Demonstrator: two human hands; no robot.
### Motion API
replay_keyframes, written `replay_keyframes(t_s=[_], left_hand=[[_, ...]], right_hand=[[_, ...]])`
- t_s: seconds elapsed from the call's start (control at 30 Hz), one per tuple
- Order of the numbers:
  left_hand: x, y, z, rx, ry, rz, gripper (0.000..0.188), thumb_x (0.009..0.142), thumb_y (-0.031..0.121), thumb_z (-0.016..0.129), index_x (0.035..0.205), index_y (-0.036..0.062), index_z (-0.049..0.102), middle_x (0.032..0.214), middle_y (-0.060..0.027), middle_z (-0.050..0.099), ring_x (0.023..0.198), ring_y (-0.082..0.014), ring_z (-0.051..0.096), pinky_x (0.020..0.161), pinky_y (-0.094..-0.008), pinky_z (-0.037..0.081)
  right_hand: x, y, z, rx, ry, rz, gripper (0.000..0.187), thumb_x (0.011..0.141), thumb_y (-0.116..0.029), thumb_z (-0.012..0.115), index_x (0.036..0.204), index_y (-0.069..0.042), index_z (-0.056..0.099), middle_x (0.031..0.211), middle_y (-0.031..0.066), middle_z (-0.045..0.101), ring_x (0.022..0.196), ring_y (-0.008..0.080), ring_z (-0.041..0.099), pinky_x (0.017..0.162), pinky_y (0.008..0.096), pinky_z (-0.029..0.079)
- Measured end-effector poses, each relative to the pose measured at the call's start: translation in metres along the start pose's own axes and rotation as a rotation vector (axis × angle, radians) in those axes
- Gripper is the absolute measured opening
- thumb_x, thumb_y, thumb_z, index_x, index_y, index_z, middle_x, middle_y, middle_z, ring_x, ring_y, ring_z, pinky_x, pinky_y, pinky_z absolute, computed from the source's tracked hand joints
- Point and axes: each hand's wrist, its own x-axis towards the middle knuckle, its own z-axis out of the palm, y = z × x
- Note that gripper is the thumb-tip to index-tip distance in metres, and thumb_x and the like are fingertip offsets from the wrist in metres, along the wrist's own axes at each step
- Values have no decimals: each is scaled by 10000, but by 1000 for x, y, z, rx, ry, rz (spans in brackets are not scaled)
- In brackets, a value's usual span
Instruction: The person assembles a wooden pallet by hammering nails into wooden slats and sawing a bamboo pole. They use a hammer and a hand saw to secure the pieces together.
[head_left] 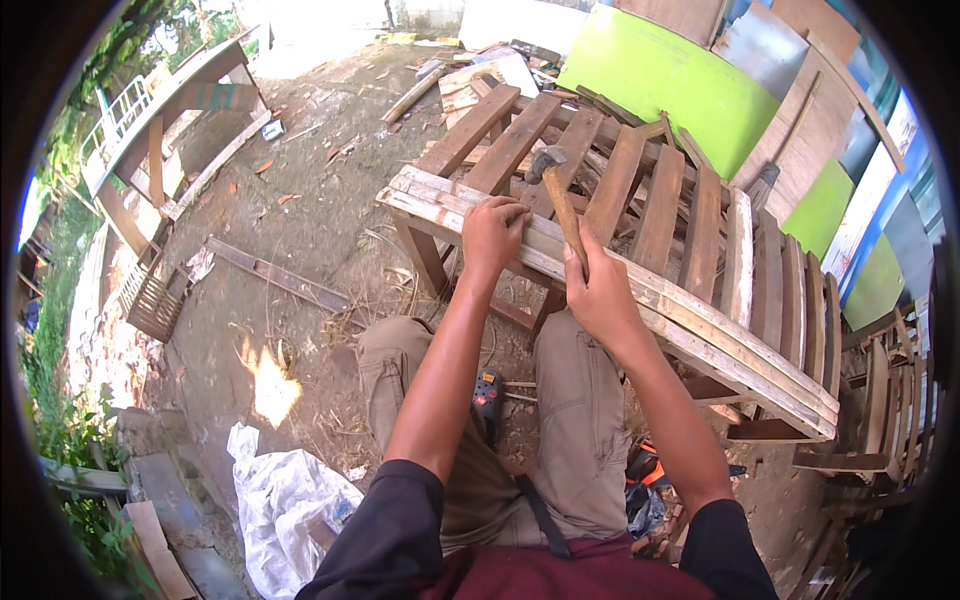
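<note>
In front of me stands a slatted wooden bench-like frame (660, 212) with brown slats and a pale, worn front rail. My right hand (600, 288) is wrapped round the wooden handle of a claw hammer (563, 208). The hammer's metal head is raised over the slats, up and left of that hand. On the front rail, near its left end, rests my left hand (495, 235) with its fingers curled together. Whatever those fingers may pinch is hidden or too small to name.
A white sack (285, 510) lies at the lower left, and a plastic basket (152, 300) farther up. Bright green panels (668, 90) lean behind the frame among scrap boards. A long wooden strip (275, 275) lies on the ground. Another slatted piece (880, 420) stands at the right.
</note>
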Motion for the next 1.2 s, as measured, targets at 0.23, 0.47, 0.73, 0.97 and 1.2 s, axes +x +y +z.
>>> replay_keyframes(t_s=[0.23,0.47,0.73,0.97,1.2], left_hand=[[1,4,0,-9,-3,-4,151,812,162,787,926,69,818,1008,-107,772,917,-303,733,846,-398,564],[1,5,-3,-20,-36,-21,150,828,171,779,932,70,818,1034,-105,774,953,-289,730,875,-389,549],[-37,23,0,58,20,24,293,913,213,687,1154,71,771,1245,-78,725,1279,-262,596,1152,-480,300],[-37,23,-2,65,-14,17,322,925,240,672,1189,77,759,1309,-56,690,1322,-274,551,1178,-479,254],[-40,23,0,81,-11,4,324,924,236,666,1189,76,759,1301,-62,691,1316,-282,552,1176,-476,255]], right_hand=[[3,4,-9,-40,-46,44,486,1027,-175,533,1443,69,481,904,339,666,846,478,680,764,480,505],[8,-2,-11,-82,-105,43,507,1026,-188,540,1443,92,473,881,352,660,844,494,676,765,475,515],[4,-6,-9,-78,-99,60,490,1027,-198,535,1409,107,502,952,374,659,934,519,660,829,497,510],[1,-4,-9,-65,-84,51,487,1021,-202,546,1399,104,515,1084,372,663,1051,505,653,906,476,511],[-1,3,-10,-78,-110,65,482,1022,-196,548,1404,97,518,1099,368,666,1070,481,669,909,463,515]])
